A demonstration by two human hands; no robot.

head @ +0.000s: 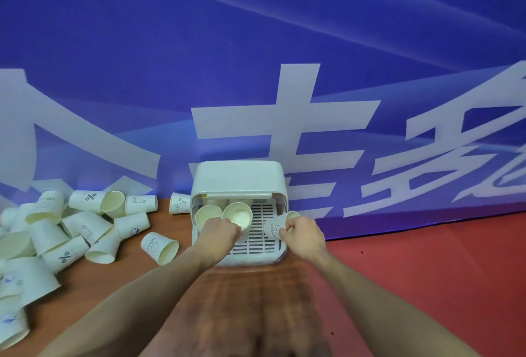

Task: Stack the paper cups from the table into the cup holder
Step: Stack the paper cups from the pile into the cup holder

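Reaching into the white plastic cup holder (238, 186), a box with a hood at the back and a slotted tray floor in front, both hands work over its tray. The left hand (219, 231) has its grip closed around the lower wall of an upright pale paper cup (238, 216), mouth up, probably so it can be set down onto or beside the second upright cup (207, 215) just to its left; the two rims touch. The right hand (303, 233) pinches a third cup, printed "HELLO" (273, 226), tilted on its side at the tray's right edge, likely held ready as the next one to go in. More cup rims show dimly under the hood, too unclear to count.

Three cups, then, are plainly at the holder. One more stands just beside its left wall (180, 203), and another lies alone on the brown wooden desk (142, 277) nearer the left arm (159, 247). Further left sprawls a heap of tipped cups (57, 228), roughly fifteen, overlapping too much for an exact count. Most of the job, by this look, remains.
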